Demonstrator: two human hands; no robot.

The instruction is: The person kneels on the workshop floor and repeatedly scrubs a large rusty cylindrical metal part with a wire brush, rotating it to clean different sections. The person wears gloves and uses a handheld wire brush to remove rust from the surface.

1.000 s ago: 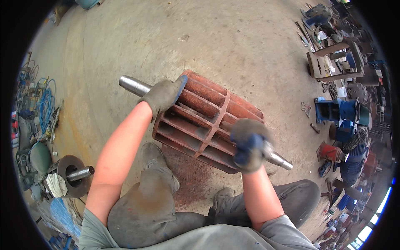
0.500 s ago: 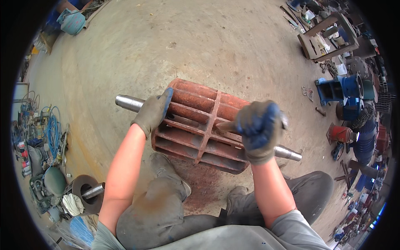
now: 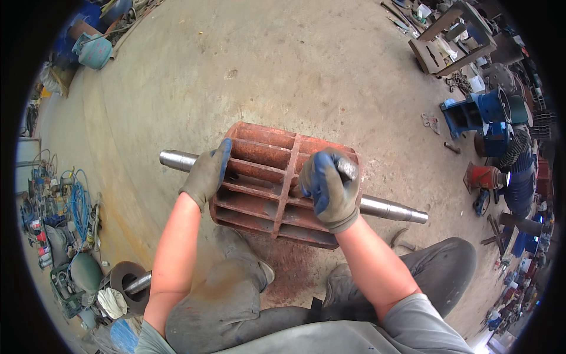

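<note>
A rusty red-brown metal rotor (image 3: 259, 154) with deep slots between its vanes lies across in front of my legs. Bare steel shaft ends stick out on both sides, the right shaft (image 3: 392, 209) and the left shaft (image 3: 177, 159). My gloved left hand (image 3: 207, 174) grips the rotor's left end beside the shaft, its blue-coated fingertips over the rim. My gloved right hand (image 3: 331, 187) is closed in a fist above the rotor's right half. A short tool with a silvery metal end (image 3: 348, 170) juts from that fist; its other end is hidden, so its kind is unclear.
Reddish rust dust (image 3: 295, 274) lies on the floor between my feet. A curved metal piece (image 3: 402, 239) sits near my right knee. At right stand a red jack-like part (image 3: 476, 177) and blue housings (image 3: 492, 109). Blue hose (image 3: 78, 197) and a ring-shaped part (image 3: 125, 283) are at left.
My right hand has moved left and a little down over the rotor with the tool, turning as it went. My left hand stays on the rotor's left end. The view has shifted slightly.
</note>
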